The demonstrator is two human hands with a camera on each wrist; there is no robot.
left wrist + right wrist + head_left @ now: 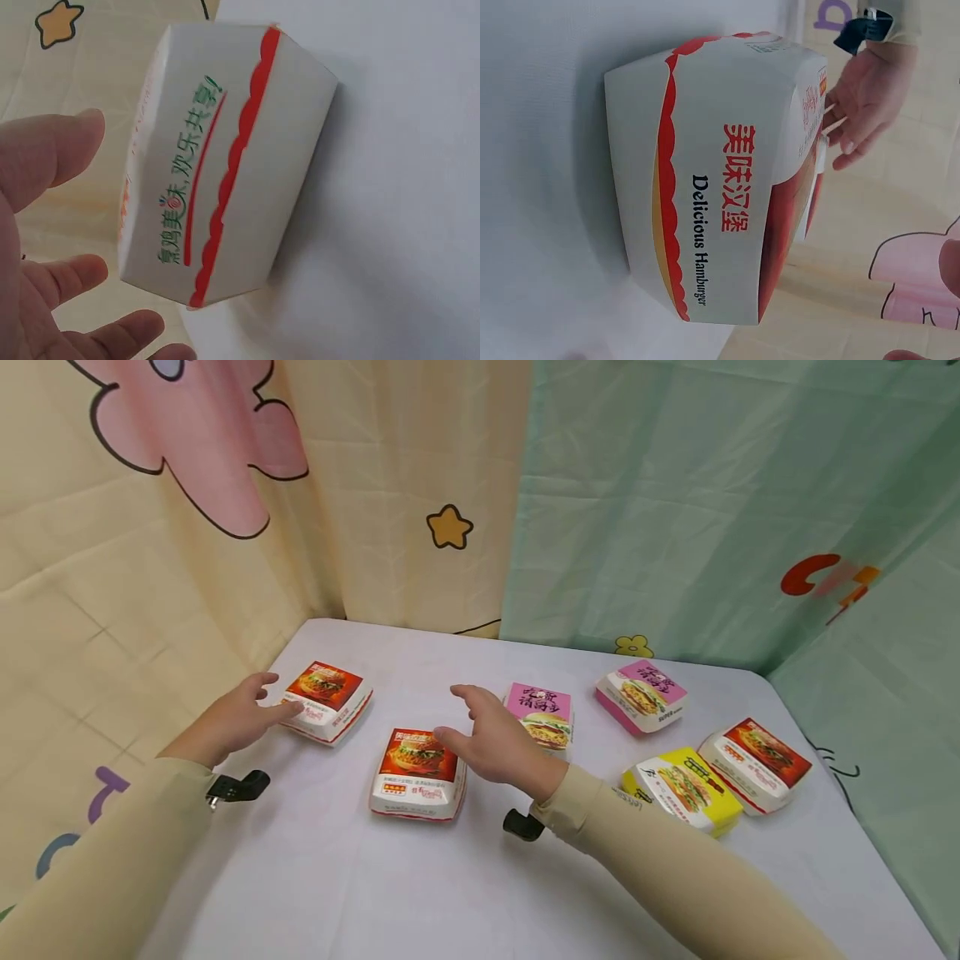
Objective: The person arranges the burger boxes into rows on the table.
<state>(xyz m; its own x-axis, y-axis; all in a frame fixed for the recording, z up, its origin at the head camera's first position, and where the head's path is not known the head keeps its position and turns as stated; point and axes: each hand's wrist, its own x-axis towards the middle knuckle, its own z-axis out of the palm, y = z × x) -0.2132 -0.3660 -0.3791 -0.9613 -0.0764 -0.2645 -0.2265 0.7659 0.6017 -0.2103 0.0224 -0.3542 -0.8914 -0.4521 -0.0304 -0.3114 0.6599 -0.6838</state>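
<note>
My left hand [243, 718] hovers beside a red-and-white hamburger box [321, 700] at the left rear of the table, thumb overlapping its top corner in the head view. In the left wrist view, the thumb and fingers spread apart in front of this box's white side [202, 165], gripping nothing. A second red-and-white hamburger box [418, 768] lies flat near the table's middle. Over its right edge, my right hand [498, 743] is held with fingers extended and nothing in its grasp. The right wrist view shows that box's printed side [712, 187] up close.
A pink hamburger box [551, 727] lies partly hidden behind the right hand. Farther right are another pink box [642, 695], a yellow box [686, 789] partly behind the right sleeve, and a red-and-white box [757, 764] against it. Printed curtains [420, 460] border the white table [315, 877].
</note>
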